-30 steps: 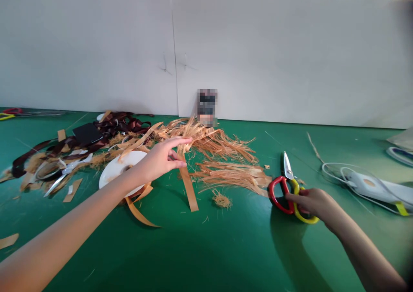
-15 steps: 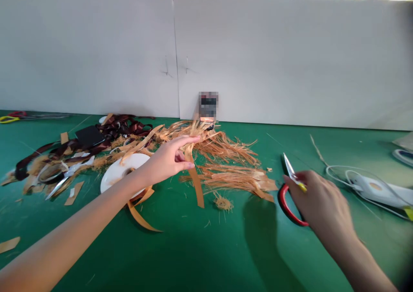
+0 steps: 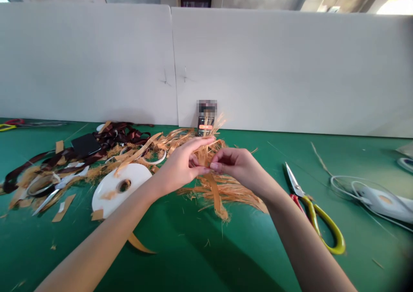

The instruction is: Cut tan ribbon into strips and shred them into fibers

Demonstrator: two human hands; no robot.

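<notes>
My left hand (image 3: 182, 167) and my right hand (image 3: 234, 165) meet above the green table (image 3: 200, 257), both pinching one tan ribbon strip (image 3: 214, 193) with frayed ends. The strip hangs down from my fingers, and its lower end touches the table. Behind and under my hands lies a heap of frayed tan ribbon pieces (image 3: 232, 193). The red-and-yellow-handled scissors (image 3: 314, 212) lie on the table to the right of my right forearm, with no hand on them.
A white ribbon spool (image 3: 121, 186) lies left of my left hand. Dark maroon ribbons, scraps and a second pair of scissors (image 3: 54, 188) clutter the far left. A phone (image 3: 205, 122) leans on the white partition. A white corded tool (image 3: 380, 197) sits at the right.
My right hand has let go of the scissors, which now lie on the table, and moved left to pinch the tan strip beside my left hand. The strip was lifted slightly.
</notes>
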